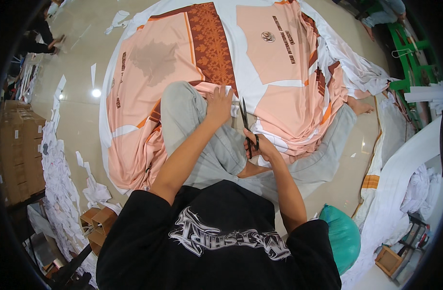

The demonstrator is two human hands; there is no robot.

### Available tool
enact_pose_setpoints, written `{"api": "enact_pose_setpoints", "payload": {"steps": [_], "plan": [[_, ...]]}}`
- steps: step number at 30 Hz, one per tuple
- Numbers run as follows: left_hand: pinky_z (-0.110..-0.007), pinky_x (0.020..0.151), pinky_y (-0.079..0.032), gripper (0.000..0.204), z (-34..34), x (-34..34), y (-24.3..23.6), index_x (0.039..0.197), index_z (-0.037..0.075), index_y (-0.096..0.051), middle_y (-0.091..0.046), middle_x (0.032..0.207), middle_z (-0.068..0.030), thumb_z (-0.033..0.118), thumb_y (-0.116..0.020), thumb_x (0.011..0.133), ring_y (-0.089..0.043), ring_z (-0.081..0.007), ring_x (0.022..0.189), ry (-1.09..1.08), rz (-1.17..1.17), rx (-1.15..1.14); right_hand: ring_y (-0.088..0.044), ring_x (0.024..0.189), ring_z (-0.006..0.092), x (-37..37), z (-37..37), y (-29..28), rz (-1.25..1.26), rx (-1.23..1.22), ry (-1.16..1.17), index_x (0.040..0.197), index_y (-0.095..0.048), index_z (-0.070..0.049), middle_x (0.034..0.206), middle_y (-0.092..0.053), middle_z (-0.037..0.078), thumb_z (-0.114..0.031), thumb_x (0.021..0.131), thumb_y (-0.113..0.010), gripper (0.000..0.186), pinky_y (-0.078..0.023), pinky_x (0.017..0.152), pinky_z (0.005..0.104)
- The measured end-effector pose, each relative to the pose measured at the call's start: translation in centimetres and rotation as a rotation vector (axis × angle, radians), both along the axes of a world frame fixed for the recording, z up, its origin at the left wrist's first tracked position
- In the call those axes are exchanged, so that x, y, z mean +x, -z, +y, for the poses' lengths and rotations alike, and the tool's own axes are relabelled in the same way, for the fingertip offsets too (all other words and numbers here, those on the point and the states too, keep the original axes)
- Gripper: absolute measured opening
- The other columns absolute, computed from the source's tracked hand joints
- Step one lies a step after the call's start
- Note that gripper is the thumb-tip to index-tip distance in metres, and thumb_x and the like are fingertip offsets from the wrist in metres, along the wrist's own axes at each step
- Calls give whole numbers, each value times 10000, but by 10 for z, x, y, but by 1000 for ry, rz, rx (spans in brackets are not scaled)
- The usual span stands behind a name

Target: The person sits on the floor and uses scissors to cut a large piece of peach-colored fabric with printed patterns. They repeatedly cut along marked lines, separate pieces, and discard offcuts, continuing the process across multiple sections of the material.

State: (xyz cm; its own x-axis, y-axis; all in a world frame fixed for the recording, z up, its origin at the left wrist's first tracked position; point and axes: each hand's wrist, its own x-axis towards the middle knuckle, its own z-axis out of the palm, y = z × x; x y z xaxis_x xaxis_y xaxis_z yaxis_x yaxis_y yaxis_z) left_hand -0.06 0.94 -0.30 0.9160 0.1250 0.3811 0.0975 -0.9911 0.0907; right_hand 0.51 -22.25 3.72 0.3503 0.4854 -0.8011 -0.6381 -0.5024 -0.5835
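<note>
A pair of black scissors (pixel 246 126) is in my right hand (pixel 261 146), the fingers closed around the handles. The blades point away from me, slightly apart, beside the edge of the cloth. My left hand (pixel 219 105) lies with fingers spread on the near edge of a peach printed fabric (pixel 168 50), next to my raised left knee. That sheet has a brown leaf-patterned band (pixel 213 48) and a dark grey shape printed on it. To the right, a second peach printed piece (pixel 267 48) on white cloth runs down into bunched folds by my right leg.
White cloth scraps (pixel 59 193) are heaped along the left, near stacked cardboard boxes (pixel 19 150). A green bag (pixel 341 237) sits behind my right elbow. White fabric (pixel 395 169) and a green metal frame (pixel 412 60) stand at the right. Other people show at the far corners.
</note>
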Motion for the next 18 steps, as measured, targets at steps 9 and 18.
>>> {"api": "enact_pose_setpoints", "payload": {"steps": [9, 18], "plan": [[-555, 901, -443, 359, -1, 8, -2, 1180, 86, -653, -625, 1130, -149, 166, -691, 831, -604, -342, 1103, -21, 472, -136, -645, 575, 212, 8, 14, 5, -10, -15, 62, 880, -630, -8, 745, -614, 81, -686, 911, -651, 679, -525, 550, 336], [-527, 932, -405, 360, -1, 7, -8, 1184, 92, -689, -603, 1214, -129, 187, -703, 837, -549, -310, 1174, 50, 447, -196, -630, 544, 174, 33, 36, 6, -60, -49, 43, 858, -626, -45, 660, -599, 40, -686, 913, -652, 644, -501, 509, 276]]}}
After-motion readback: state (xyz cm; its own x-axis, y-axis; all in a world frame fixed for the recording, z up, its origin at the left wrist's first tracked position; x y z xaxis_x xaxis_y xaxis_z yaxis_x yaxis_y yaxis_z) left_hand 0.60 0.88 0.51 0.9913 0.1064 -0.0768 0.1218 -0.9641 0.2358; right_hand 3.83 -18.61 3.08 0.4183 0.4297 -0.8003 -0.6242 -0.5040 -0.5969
